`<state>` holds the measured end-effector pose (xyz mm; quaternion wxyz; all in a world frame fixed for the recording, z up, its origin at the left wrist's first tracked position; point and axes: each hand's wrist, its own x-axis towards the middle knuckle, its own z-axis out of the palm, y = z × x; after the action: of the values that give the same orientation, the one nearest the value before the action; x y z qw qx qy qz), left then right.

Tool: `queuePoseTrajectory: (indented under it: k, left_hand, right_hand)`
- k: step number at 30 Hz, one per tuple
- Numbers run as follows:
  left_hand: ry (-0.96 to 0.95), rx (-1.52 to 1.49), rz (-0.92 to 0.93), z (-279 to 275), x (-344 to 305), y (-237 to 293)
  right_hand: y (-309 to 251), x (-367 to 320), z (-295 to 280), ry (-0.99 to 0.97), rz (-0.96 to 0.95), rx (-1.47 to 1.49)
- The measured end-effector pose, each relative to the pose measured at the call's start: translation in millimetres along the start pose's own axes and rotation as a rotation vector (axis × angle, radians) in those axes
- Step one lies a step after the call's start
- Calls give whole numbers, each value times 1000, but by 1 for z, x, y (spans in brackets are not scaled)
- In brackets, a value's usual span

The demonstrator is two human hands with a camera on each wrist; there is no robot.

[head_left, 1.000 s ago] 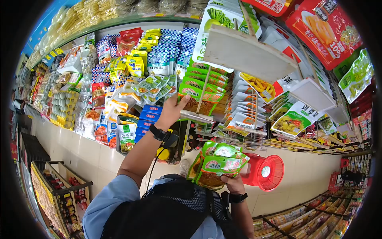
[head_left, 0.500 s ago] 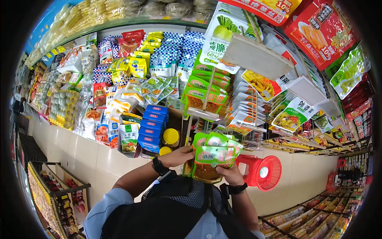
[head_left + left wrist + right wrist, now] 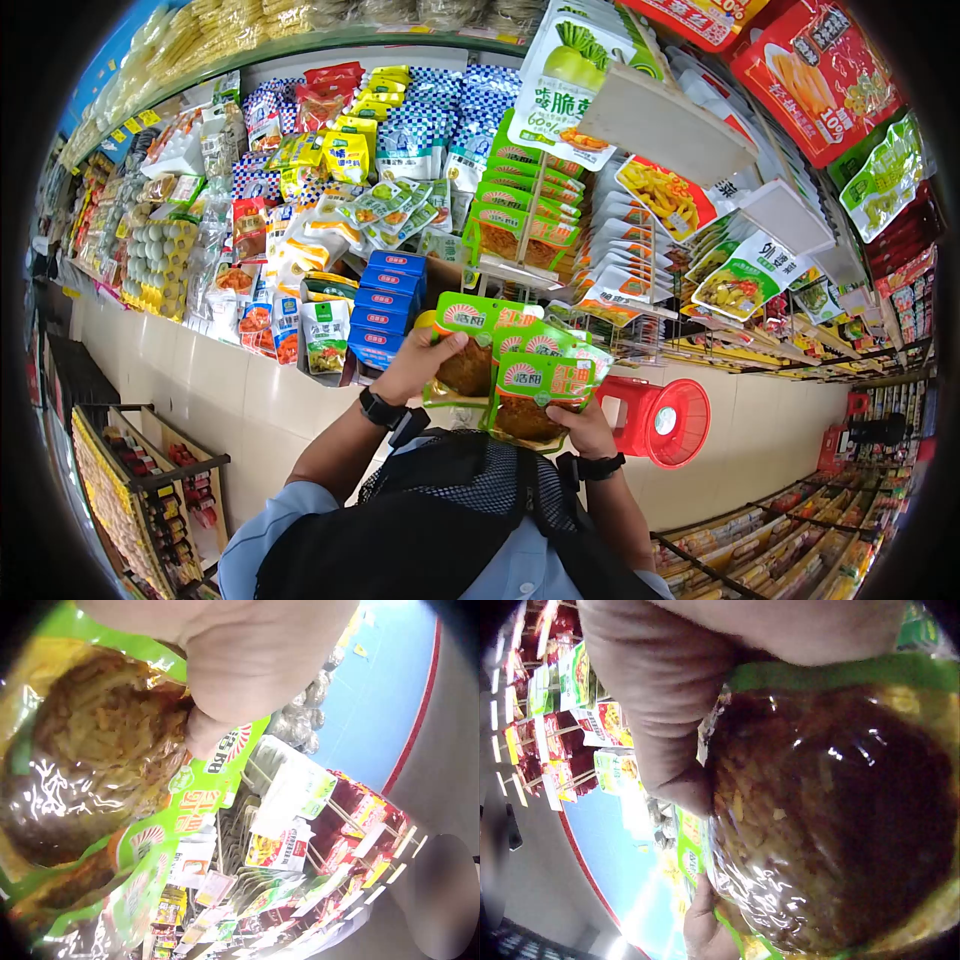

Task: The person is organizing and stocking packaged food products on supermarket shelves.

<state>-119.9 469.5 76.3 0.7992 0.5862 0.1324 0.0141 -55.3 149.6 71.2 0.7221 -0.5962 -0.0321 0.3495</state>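
Note:
My left hand (image 3: 412, 366) grips a green pouch (image 3: 466, 372) by its side, thumb across the front. Through its clear window, brown shredded pickled vegetable shows, filling the left wrist view. Beside it my right hand (image 3: 588, 430) holds several matching pouches (image 3: 528, 412) fanned in a stack, its thumb on the front one. The left pouch overlaps the stack's left edge in the head view. In the right wrist view, the front pouch's dark contents (image 3: 825, 802) lie close, with my left hand (image 3: 706, 924) beyond. Fingers behind the pouches are hidden.
More green pouches (image 3: 522, 222) hang on a rack hook ahead. White price holders (image 3: 655, 122) jut from the rack at upper right. Blue boxes (image 3: 388, 300) stand left of my hands. A red plastic stool (image 3: 630, 412) and red basket (image 3: 676, 424) are at right.
My left hand has come down from the hanging pouches to the stack in my right hand, then shifted up and left with one pouch. My right hand keeps its hold near the body.

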Motion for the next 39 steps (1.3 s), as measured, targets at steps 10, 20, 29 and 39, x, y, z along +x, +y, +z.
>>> queuePoseTrajectory:
  k: [10, 20, 29, 39]
  left_hand:
    - [-85, 71, 112, 12, 56, 56]
    - [-27, 108, 81, 6, 64, 52]
    - [27, 209, 96, 17, 58, 62]
    - [60, 180, 144, 10, 77, 47]
  right_hand:
    - [23, -29, -25, 161, -39, 165]
    - [29, -19, -32, 134, -14, 201]
    - [26, -11, -32, 74, 38, 126]
    - [29, -21, -33, 75, -4, 150]
